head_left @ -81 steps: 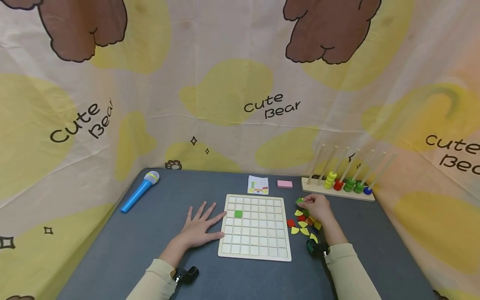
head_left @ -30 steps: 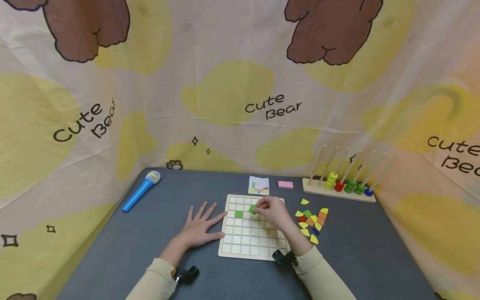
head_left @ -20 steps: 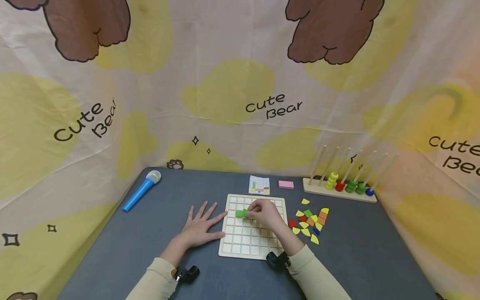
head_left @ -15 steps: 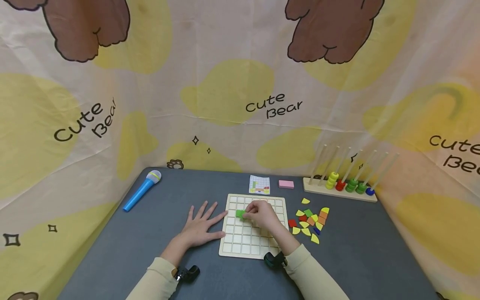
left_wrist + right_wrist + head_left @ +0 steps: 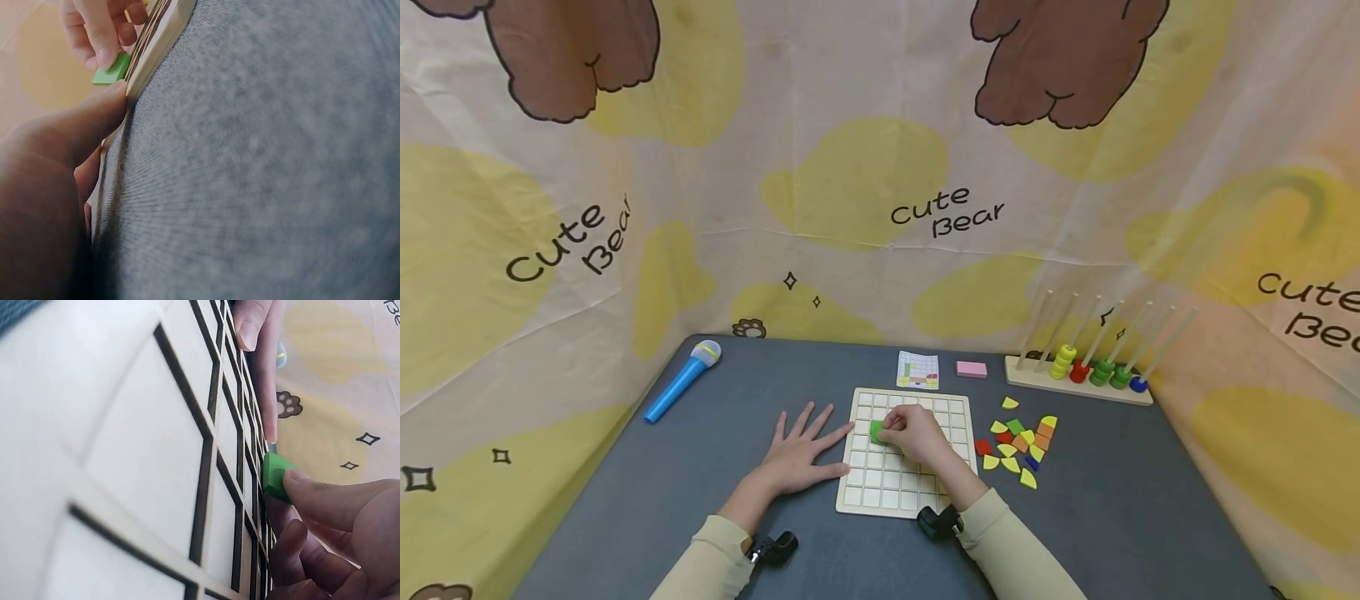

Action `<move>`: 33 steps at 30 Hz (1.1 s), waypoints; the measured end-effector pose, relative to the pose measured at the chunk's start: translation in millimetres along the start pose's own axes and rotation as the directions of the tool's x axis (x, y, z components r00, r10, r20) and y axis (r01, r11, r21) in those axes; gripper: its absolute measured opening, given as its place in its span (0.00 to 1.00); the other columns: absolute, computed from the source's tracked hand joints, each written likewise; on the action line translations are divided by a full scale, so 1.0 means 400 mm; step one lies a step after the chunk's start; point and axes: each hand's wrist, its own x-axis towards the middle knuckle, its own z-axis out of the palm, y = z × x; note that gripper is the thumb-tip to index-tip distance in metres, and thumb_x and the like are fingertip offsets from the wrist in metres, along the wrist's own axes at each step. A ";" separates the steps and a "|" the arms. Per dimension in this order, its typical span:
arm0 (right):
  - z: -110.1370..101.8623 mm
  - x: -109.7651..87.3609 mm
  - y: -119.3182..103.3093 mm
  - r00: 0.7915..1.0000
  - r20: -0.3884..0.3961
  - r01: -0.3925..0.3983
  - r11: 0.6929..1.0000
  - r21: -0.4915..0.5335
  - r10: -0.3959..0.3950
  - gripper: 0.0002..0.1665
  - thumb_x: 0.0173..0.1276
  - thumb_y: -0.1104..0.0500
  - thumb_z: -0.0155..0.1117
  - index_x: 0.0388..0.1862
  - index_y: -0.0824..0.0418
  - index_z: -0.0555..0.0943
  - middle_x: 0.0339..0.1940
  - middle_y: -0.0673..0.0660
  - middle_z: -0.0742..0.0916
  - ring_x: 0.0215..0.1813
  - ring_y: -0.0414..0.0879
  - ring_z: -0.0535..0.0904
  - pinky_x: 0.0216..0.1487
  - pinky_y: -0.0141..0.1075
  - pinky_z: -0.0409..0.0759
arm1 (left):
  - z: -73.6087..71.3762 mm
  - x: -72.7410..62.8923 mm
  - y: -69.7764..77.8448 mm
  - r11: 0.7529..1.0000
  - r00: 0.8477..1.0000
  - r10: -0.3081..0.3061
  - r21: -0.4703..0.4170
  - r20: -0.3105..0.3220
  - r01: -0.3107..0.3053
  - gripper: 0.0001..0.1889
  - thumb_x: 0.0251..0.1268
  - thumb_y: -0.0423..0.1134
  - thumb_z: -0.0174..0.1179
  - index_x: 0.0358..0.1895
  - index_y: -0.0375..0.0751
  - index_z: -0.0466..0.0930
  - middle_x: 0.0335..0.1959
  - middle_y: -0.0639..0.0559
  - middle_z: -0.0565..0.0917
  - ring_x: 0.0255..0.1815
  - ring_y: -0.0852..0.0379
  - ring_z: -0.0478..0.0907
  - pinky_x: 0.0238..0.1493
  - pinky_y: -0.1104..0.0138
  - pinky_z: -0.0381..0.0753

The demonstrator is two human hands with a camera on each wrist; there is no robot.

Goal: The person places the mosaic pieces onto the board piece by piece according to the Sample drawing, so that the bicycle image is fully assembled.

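Note:
A pale wooden grid board [image 5: 865,503] lies on the dark table. My right hand [image 5: 917,435] is over its upper left part, pinching a green square tile [image 5: 275,475] between thumb and finger. In the left wrist view the same green tile [image 5: 111,70] shows tilted just over the grid. In the head view the green patch [image 5: 876,432] by my fingertips overlaps the cell where another green tile sits, largely hidden. My left hand [image 5: 796,463] lies flat with fingers spread, its index finger and thumb touching the board's left edge.
Loose yellow, red, orange, green and blue pieces [image 5: 1019,443] lie right of the board. Behind it are a patterned card [image 5: 917,370] and a pink block [image 5: 972,369]. A bead rack [image 5: 1078,385] stands at the back right, a blue toy microphone [image 5: 682,382] at the back left.
My right hand has carried a green tile from the loose pieces leftward onto the board, then shifted slightly left and down beside the first green tile. My left hand has stayed in place.

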 end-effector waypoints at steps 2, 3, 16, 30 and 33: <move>0.001 -0.001 -0.002 1.000 0.000 -0.001 1.000 -0.017 0.001 0.08 0.62 0.57 0.77 0.30 0.55 0.84 0.24 0.48 0.84 0.28 0.41 0.77 0.32 0.35 0.75 | -0.001 0.000 0.000 1.000 1.000 -0.003 -0.001 0.004 0.003 0.41 0.63 0.79 0.47 0.79 0.74 0.56 0.84 0.53 0.49 0.84 0.39 0.37 0.74 0.30 0.30; 0.002 -0.002 -0.002 1.000 -0.001 -0.001 1.000 -0.028 0.001 0.08 0.62 0.57 0.77 0.30 0.54 0.84 0.24 0.47 0.84 0.28 0.40 0.77 0.32 0.34 0.74 | -0.001 0.000 0.001 1.000 1.000 -0.004 -0.001 0.005 0.004 0.41 0.63 0.79 0.46 0.79 0.74 0.56 0.84 0.53 0.48 0.84 0.39 0.37 0.74 0.30 0.30; 0.012 -0.014 -0.018 0.999 0.001 0.032 0.988 -0.148 -0.033 0.06 0.62 0.55 0.77 0.28 0.53 0.87 0.22 0.45 0.82 0.27 0.39 0.75 0.30 0.33 0.72 | 0.004 0.003 0.000 1.000 1.000 -0.007 -0.002 0.002 0.007 0.41 0.62 0.79 0.46 0.79 0.75 0.55 0.84 0.53 0.49 0.84 0.39 0.36 0.74 0.31 0.29; -0.002 -0.020 -0.025 1.000 -0.008 0.019 0.991 -0.133 -0.020 0.07 0.61 0.56 0.77 0.33 0.55 0.85 0.23 0.47 0.81 0.26 0.41 0.74 0.28 0.34 0.70 | -0.008 -0.003 0.009 1.000 1.000 0.001 -0.017 -0.004 -0.001 0.41 0.64 0.76 0.49 0.79 0.71 0.57 0.84 0.51 0.50 0.84 0.37 0.38 0.73 0.30 0.30; -0.021 -0.022 -0.031 1.000 -0.026 0.007 0.994 -0.110 -0.010 0.07 0.62 0.57 0.76 0.35 0.55 0.86 0.25 0.48 0.81 0.28 0.43 0.74 0.28 0.36 0.71 | -0.008 -0.003 0.010 1.000 1.000 -0.004 -0.008 -0.001 0.004 0.41 0.64 0.77 0.49 0.79 0.72 0.57 0.84 0.51 0.50 0.84 0.38 0.37 0.74 0.30 0.30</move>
